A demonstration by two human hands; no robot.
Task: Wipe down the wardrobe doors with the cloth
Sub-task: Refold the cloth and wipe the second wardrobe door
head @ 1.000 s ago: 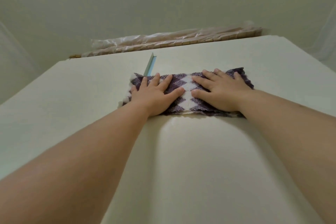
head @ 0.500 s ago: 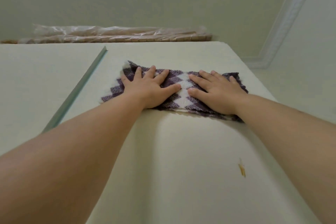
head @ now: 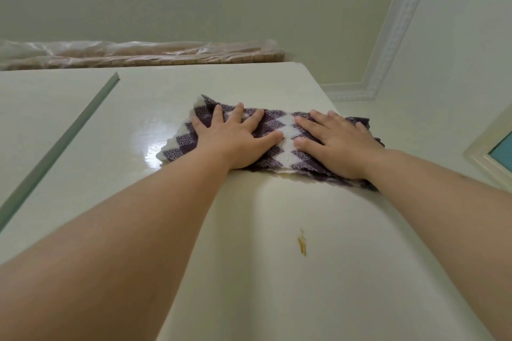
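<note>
Since 0.5 s ago: the purple-and-white zigzag cloth (head: 279,130) and both hands have slid right across the wardrobe door (head: 249,271), away from the door's left edge. A glossy, wet-looking patch (head: 152,144) now shows on the door where the cloth was.

Cloth: lies flat on the upper part of the door. Its right end reaches the door's right edge.

Left hand (head: 235,141): palm down on the cloth's left half, fingers straight and spread, pressing, not gripping.

Right hand (head: 339,144): palm down on the cloth's right half, fingers straight and spread, pressing, not gripping. The thumbs nearly meet at mid-cloth.

Green strip (head: 55,152): runs along the door's left edge.

Yellow-brown stain (head: 302,245): on the door, well below the hands, untouched.

Plastic-wrapped roll (head: 138,54): lies above the door's top edge.

White cornice (head: 393,30): beyond the door's right edge.
</note>
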